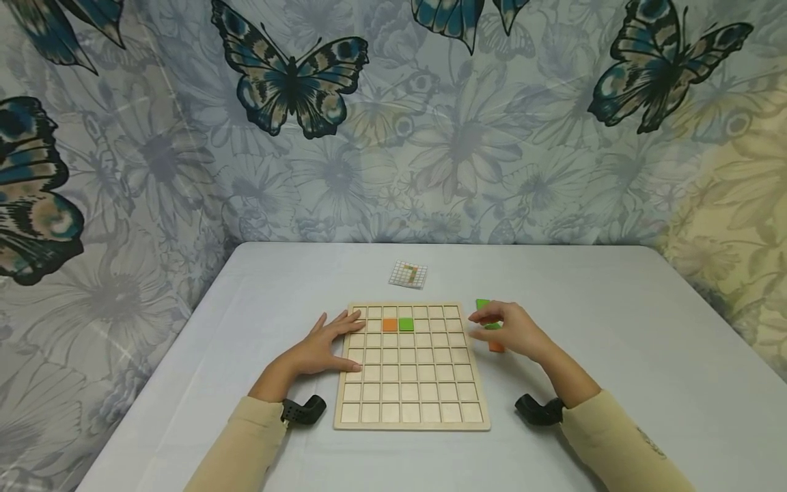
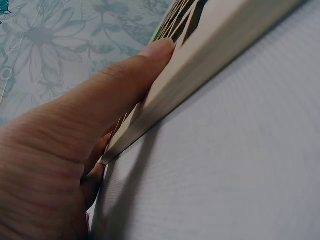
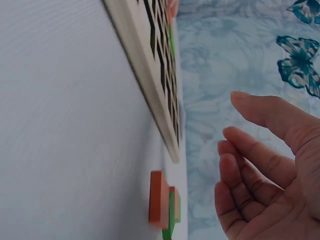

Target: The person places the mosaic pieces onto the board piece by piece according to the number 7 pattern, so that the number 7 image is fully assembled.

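Loose tiles (image 3: 159,200) risked scattering if the right hand (image 1: 513,331), fingers parted, empty, bumped them; the left hand's (image 1: 316,352) were spread.

The left grip (image 1: 324,347) spreads its thumb (image 2: 120,77) and fingers (image 1: 346,321); the right grip (image 1: 512,330) hovers, its 4 fingers (image 3: 265,157) loosely bent.

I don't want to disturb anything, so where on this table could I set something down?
The table is bare left of the left grip, right of the right grip, and on either side of the small gridded card. It's crowded between the grips, where the wooden board sits, and just right of it, where green and orange pieces lie.
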A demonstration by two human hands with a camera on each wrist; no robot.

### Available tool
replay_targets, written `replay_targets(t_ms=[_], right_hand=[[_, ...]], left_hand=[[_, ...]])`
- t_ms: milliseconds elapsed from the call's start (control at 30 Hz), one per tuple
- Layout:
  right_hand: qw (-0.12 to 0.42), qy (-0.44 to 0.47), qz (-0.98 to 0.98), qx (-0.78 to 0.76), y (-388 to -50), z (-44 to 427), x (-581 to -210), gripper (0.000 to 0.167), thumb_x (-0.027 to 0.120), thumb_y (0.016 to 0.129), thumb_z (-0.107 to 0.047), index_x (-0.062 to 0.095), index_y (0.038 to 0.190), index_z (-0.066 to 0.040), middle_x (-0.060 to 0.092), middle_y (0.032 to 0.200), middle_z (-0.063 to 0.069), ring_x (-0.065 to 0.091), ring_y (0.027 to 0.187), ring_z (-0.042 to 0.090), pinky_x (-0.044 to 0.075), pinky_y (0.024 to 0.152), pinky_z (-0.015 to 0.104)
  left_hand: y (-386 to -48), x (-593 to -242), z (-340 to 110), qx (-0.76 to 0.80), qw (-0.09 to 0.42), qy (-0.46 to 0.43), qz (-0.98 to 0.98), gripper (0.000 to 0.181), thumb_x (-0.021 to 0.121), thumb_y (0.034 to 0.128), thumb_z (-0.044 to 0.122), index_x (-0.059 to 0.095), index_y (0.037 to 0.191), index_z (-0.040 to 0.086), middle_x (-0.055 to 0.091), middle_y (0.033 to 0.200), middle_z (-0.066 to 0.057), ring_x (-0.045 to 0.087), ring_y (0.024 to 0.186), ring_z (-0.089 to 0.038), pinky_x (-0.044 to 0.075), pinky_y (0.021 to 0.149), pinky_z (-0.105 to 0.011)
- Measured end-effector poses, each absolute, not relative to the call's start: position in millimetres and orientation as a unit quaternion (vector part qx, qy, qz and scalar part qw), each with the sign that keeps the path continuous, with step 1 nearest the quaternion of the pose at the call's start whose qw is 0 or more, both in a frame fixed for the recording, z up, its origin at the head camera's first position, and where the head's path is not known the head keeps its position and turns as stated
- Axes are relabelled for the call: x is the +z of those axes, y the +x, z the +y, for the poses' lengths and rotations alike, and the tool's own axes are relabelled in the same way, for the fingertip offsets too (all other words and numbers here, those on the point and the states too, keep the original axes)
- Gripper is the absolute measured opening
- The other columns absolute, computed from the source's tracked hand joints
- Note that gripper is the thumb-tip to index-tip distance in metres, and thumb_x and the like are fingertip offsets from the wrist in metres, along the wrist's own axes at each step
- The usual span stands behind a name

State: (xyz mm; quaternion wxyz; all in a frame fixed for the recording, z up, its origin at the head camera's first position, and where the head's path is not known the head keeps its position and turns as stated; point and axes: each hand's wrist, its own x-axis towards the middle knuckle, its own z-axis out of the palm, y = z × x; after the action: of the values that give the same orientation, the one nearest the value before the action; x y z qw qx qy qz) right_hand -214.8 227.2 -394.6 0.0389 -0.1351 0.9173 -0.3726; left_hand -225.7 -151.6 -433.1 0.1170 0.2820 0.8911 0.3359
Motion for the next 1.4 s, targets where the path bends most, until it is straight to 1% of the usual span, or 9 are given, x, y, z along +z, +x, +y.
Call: replay_targets(t_ms=[133,300,500,633,767,867,1000,1167,1400], right_hand=[[0.037,-0.125,0.919,-0.372,-210.7,234.2,-395.8,0.033,0.074,0.079,-0.030,0.069,0.103,-0.008,0.066,0.108,0.009,0.061,0.099,0.024,0.050,0.088,0.046],[0.035,-0.122,0.917,-0.377,-205.3,241.9,-397.3,0.033,0.075,0.079,-0.026,0.068,0.102,-0.003,0.068,0.103,0.010,0.063,0.097,0.025,0.051,0.090,0.047],[0.035,-0.111,0.923,-0.366,-199.8,250.2,-400.4,0.032,0.076,0.077,-0.027,0.068,0.099,-0.004,0.069,0.098,0.007,0.062,0.093,0.021,0.052,0.080,0.035],[0.037,-0.098,0.924,-0.368,-196.9,254.2,-402.2,0.035,0.076,0.077,-0.029,0.068,0.101,-0.005,0.067,0.103,0.008,0.061,0.096,0.022,0.050,0.077,0.029],[0.042,-0.088,0.922,-0.374,-193.7,256.9,-404.8,0.035,0.075,0.078,-0.027,0.068,0.102,-0.003,0.064,0.112,0.015,0.059,0.104,0.031,0.053,0.084,0.039],[0.040,-0.084,0.925,-0.367,-192.4,258.6,-407.7,0.031,0.074,0.079,-0.024,0.068,0.101,-0.003,0.065,0.110,0.016,0.059,0.105,0.032,0.051,0.088,0.044],[0.037,-0.088,0.930,-0.355,-192.7,261.0,-412.1,0.027,0.074,0.079,-0.018,0.068,0.100,-0.002,0.067,0.103,0.011,0.061,0.097,0.026,0.052,0.082,0.032],[0.034,-0.101,0.929,-0.355,-193.9,264.9,-417.1,0.023,0.072,0.079,-0.010,0.067,0.100,-0.001,0.067,0.102,0.011,0.061,0.094,0.022,0.050,0.074,0.018],[0.016,-0.118,0.930,-0.348,-196.2,267.5,-422.1,0.021,0.072,0.078,-0.008,0.068,0.098,-0.002,0.066,0.101,0.011,0.060,0.092,0.022,0.051,0.074,0.020]], left_hand=[[-225.8,-432.7,-151.5,0.336,0.115,0.280,0.892,0.083,0.078,0.0711,0.042,0.042,0.141,0.015,0.021,0.156,-0.003,0.007,0.146,-0.027,-0.012,0.117,-0.051],[-225.9,-433.3,-151.6,0.336,0.114,0.282,0.891,0.083,0.078,0.0713,0.042,0.042,0.141,0.016,0.021,0.156,-0.003,0.008,0.146,-0.026,-0.012,0.117,-0.050],[-225.9,-433.8,-151.8,0.335,0.114,0.285,0.891,0.083,0.077,0.0716,0.043,0.042,0.142,0.017,0.021,0.156,-0.003,0.008,0.146,-0.026,-0.012,0.117,-0.051],[-226.0,-433.4,-152.3,0.334,0.114,0.284,0.892,0.083,0.078,0.0716,0.043,0.041,0.142,0.017,0.021,0.156,-0.002,0.008,0.146,-0.026,-0.012,0.117,-0.050],[-225.9,-433.2,-152.2,0.332,0.115,0.282,0.893,0.083,0.077,0.0718,0.043,0.041,0.142,0.017,0.021,0.156,-0.002,0.007,0.146,-0.025,-0.012,0.117,-0.050],[-225.9,-433.1,-151.8,0.331,0.115,0.284,0.892,0.083,0.077,0.0721,0.043,0.041,0.142,0.017,0.021,0.156,-0.003,0.007,0.146,-0.025,-0.012,0.117,-0.050],[-225.7,-433.0,-151.6,0.332,0.117,0.285,0.891,0.083,0.077,0.0723,0.042,0.041,0.142,0.016,0.021,0.156,-0.003,0.007,0.146,-0.026,-0.012,0.117,-0.051],[-225.4,-432.7,-151.3,0.332,0.119,0.284,0.892,0.083,0.077,0.0722,0.043,0.041,0.142,0.016,0.021,0.156,-0.003,0.008,0.146,-0.026,-0.012,0.117,-0.051],[-225.3,-432.5,-151.6,0.333,0.117,0.285,0.891,0.083,0.077,0.0722,0.043,0.041,0.142,0.015,0.021,0.156,-0.004,0.008,0.146,-0.026,-0.012,0.117,-0.050]])
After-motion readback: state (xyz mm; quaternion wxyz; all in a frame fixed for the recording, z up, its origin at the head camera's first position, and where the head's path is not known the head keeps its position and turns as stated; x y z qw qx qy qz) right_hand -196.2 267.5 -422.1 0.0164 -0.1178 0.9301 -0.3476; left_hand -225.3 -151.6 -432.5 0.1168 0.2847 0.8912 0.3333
